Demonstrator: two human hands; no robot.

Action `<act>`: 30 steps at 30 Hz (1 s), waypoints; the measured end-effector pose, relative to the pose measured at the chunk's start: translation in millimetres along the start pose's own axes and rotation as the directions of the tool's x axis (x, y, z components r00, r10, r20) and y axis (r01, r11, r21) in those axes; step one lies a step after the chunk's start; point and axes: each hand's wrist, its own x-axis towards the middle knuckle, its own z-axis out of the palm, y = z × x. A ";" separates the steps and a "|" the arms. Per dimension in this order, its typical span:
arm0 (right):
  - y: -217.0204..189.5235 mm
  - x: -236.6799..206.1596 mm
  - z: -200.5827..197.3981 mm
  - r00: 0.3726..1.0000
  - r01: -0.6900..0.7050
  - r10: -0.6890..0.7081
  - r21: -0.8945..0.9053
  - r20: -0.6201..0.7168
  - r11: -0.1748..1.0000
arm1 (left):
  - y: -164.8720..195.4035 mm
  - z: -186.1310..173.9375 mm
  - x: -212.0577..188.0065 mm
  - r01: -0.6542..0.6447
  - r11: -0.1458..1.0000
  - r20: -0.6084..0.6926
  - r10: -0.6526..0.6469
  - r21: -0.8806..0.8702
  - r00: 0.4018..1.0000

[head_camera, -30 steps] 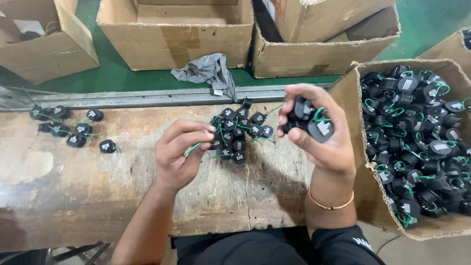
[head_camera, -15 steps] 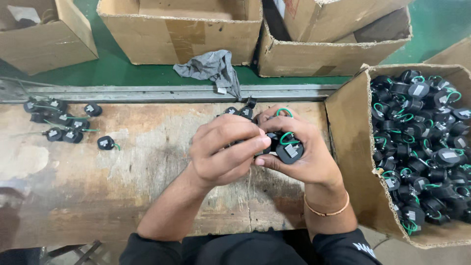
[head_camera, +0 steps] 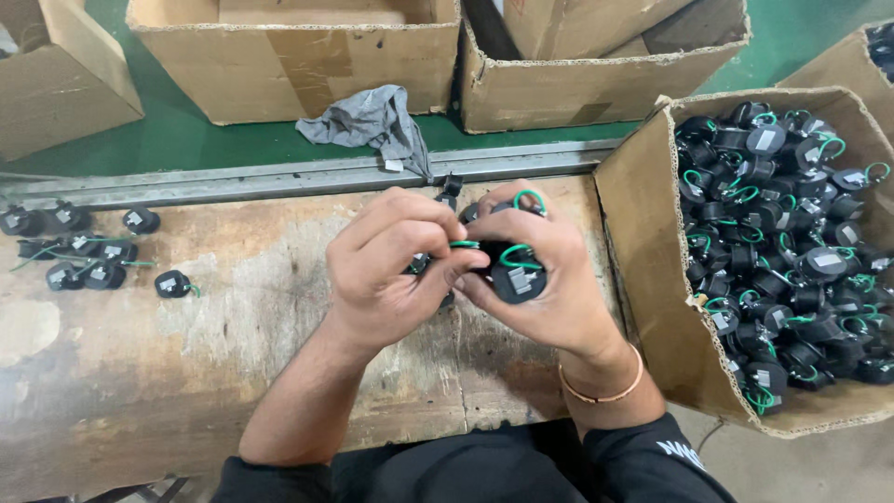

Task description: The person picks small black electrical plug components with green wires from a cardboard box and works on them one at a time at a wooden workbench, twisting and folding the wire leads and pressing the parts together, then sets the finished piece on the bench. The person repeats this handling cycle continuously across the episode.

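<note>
A brown cardboard box, open-topped and filled with black parts bearing small pale rectangular labels, is seen at the right of the bench. Three more brown cardboard boxes are set on the green floor beyond: one at far left, one at centre, one right of centre.

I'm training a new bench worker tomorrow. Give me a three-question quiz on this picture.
1. True or false: the right hand holds a black round part with green wire.
2. Where is the large stock of black parts? A) the cardboard box on the right B) on the grey cloth C) on the floor
3. What small group lies at the left end of the wooden bench?

Key: 1 true. 2 A. 3 A few loose black parts, some with green wires.
</note>
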 end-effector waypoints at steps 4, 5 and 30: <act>-5.3 0.0 -3.1 0.999 0.020 -0.019 -0.005 0.030 1.000 | 4.6 -2.0 -2.4 -0.008 1.000 0.017 0.008 0.009 1.000; -4.7 -0.6 -5.8 0.999 0.016 -0.017 0.025 0.034 1.000 | 4.2 -3.4 -1.3 -0.043 0.999 0.031 0.043 0.004 0.999; 90.0 -45.3 -148.5 0.864 -0.447 0.077 -0.687 -0.498 0.573 | -159.1 -34.2 -55.2 0.126 0.378 0.372 -0.926 0.917 0.068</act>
